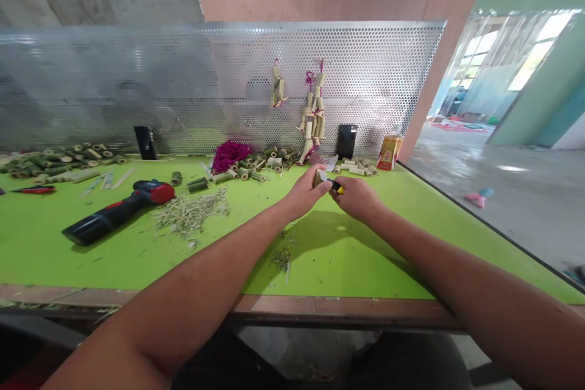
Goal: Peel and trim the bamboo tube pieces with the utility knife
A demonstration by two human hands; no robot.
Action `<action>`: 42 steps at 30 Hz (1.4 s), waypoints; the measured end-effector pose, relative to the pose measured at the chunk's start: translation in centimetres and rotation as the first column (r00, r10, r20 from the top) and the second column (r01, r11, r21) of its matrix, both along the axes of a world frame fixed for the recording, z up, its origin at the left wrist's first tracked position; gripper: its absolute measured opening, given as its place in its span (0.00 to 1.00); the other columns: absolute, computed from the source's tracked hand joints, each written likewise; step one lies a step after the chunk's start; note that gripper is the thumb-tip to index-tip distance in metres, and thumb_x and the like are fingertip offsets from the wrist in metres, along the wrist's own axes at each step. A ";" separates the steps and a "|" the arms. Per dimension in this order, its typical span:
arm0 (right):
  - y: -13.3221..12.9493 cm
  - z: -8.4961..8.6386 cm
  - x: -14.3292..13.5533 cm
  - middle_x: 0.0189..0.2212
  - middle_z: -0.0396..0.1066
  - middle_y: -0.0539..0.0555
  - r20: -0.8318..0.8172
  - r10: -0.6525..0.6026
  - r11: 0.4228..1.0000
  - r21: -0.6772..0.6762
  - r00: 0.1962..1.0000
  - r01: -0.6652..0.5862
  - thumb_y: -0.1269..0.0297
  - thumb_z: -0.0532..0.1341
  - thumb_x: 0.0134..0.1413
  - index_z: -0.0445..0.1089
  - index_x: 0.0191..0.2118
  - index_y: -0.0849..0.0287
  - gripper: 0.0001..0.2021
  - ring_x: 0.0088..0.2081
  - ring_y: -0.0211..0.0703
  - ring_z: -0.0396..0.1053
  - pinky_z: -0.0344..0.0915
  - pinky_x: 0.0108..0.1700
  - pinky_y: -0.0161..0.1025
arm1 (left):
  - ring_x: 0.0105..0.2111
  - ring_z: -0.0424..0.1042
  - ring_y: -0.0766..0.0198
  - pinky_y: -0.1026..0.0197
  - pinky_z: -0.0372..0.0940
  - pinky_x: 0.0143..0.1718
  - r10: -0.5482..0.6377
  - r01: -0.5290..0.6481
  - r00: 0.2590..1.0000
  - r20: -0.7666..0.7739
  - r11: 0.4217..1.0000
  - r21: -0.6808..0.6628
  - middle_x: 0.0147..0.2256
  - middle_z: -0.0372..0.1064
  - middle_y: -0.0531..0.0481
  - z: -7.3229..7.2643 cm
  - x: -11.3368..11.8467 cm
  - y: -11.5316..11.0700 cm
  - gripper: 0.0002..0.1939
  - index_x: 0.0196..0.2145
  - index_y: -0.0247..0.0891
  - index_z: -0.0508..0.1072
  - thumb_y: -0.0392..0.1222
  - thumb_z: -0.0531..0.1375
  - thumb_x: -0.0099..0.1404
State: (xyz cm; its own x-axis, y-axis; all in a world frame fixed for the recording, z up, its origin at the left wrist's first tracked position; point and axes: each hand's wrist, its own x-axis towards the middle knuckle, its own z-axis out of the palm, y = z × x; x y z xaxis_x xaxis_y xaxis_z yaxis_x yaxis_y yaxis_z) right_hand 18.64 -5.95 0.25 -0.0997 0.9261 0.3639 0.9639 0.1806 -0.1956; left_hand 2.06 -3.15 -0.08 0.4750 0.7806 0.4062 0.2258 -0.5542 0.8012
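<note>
My left hand (307,190) is closed around a short bamboo piece (318,178), held above the green tabletop. In my right hand (359,196) is a knife with a black and yellow handle (338,187), and its blade end meets the bamboo piece. My fingers hide much of both. Below my hands lies a small heap of bamboo shavings (282,256). Farther left are a larger heap of shavings (194,210) and a black and red cordless power tool (123,207) lying on its side.
Cut bamboo tubes (59,161) are piled at the far left, with more beside a purple string bundle (231,155). Pale bamboo pieces (356,166) lie near a red and yellow carton (389,152). Strung bamboo figures (315,113) hang on the perforated metal panel (183,85). A black phone (347,141) stands upright.
</note>
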 end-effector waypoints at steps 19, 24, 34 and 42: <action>-0.1 0.0 0.0 0.27 0.71 0.54 0.020 0.020 1.000 0.011 1.000 -0.021 0.60 0.53 0.57 0.70 0.37 0.58 0.11 0.25 0.39 0.61 0.48 0.25 0.36 | 0.51 0.60 0.58 0.59 0.55 0.52 -0.030 0.030 1.000 -0.009 0.998 0.061 0.54 0.60 0.42 -0.1 0.1 0.1 0.30 0.59 0.36 0.56 0.54 0.52 0.64; -0.1 0.0 -0.1 0.28 0.71 0.54 0.044 0.020 1.000 0.017 0.999 -0.020 0.60 0.53 0.57 0.70 0.37 0.58 0.11 0.25 0.40 0.62 0.49 0.25 0.36 | 0.37 0.62 0.63 0.62 0.58 0.38 0.008 -0.004 0.999 -0.051 0.996 0.092 0.40 0.64 0.47 -0.1 0.1 0.1 0.26 0.54 0.36 0.60 0.54 0.51 0.64; 0.0 0.2 0.0 0.28 0.71 0.54 0.017 -0.023 1.000 0.019 1.000 0.022 0.59 0.53 0.57 0.70 0.38 0.57 0.12 0.26 0.40 0.63 0.50 0.25 0.35 | 0.30 0.60 0.63 0.62 0.53 0.30 0.143 -0.105 0.974 -0.175 0.972 0.209 0.33 0.64 0.49 1.1 0.0 -0.9 0.20 0.49 0.37 0.63 0.53 0.50 0.65; 0.4 -0.1 0.3 0.26 0.70 0.54 -0.123 -0.067 0.997 -0.051 0.990 0.061 0.60 0.54 0.55 0.70 0.37 0.58 0.11 0.26 0.41 0.63 0.51 0.24 0.34 | 0.29 0.59 0.67 0.63 0.57 0.29 0.081 -0.081 0.997 0.006 0.997 0.018 0.32 0.59 0.51 -0.2 -0.1 0.7 0.19 0.48 0.38 0.63 0.52 0.53 0.64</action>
